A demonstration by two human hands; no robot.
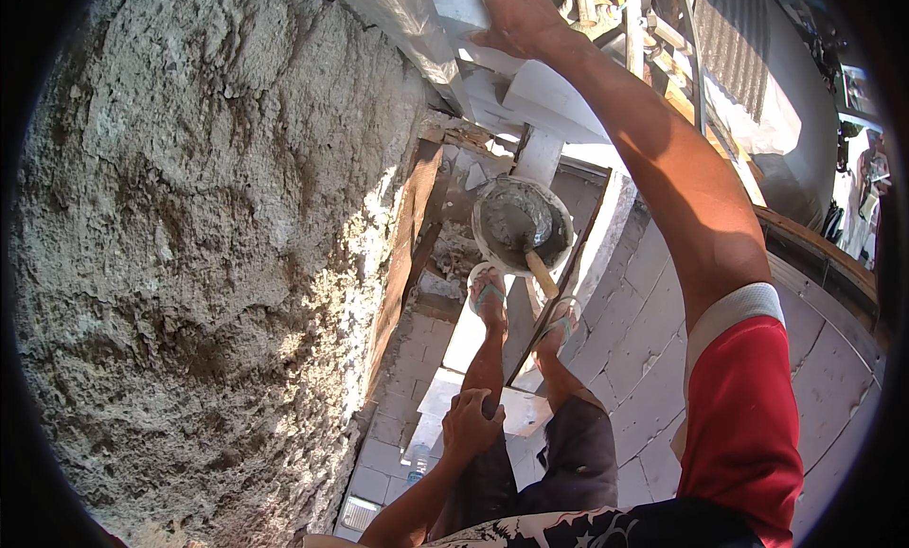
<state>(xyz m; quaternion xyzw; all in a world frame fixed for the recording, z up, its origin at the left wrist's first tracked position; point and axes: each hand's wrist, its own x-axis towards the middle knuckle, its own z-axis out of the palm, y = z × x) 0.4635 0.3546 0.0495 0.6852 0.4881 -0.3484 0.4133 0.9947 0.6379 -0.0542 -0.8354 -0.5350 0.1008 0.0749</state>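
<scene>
The left hand (471,425) rests on the left knee, fingers bent loosely over it; the right hand (519,16) reaches to the upper edge beside a pale panel (461,7), its fingers partly cut off, so I cannot tell their state. A mortar bucket (481,240) stands directly ahead of the flip-flops (478,285), blocking that spot, its trowel's wooden handle (542,274) jutting over the rim. A rough cement-coated wall (218,245) crowds the left; blockwork (644,321) lies right.
</scene>
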